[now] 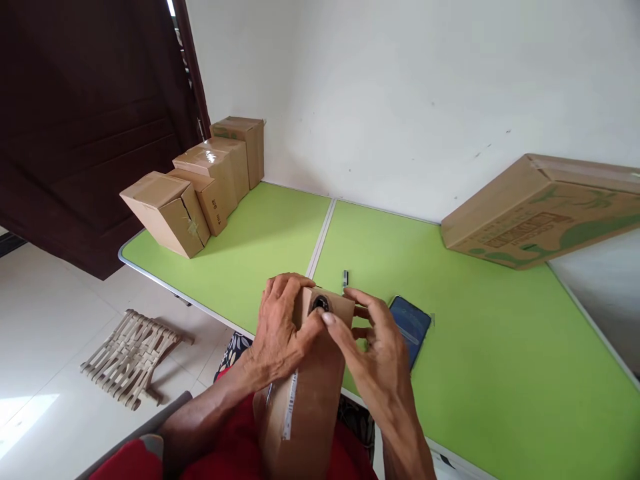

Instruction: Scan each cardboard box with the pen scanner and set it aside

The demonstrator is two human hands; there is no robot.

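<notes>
A tall, narrow cardboard box (313,400) leans against my body at the near edge of the green table, a white label on its left side. Close to its far end is a dark round hole (320,305). My left hand (284,323) grips the far left edge, its thumb beside the hole. From the right, my right hand (377,340) has its thumb at the hole's lower rim and its bent fingers along the box's right side. Just beyond the box lies a small grey and black object (345,277), partly hidden by my right fingers.
Several cardboard boxes (173,210) stand in a row at the table's (500,373) left end. A phone (411,327) lies right of my right hand. One large printed carton (540,213) rests against the wall at right. On the floor at left is a woven stool (133,357).
</notes>
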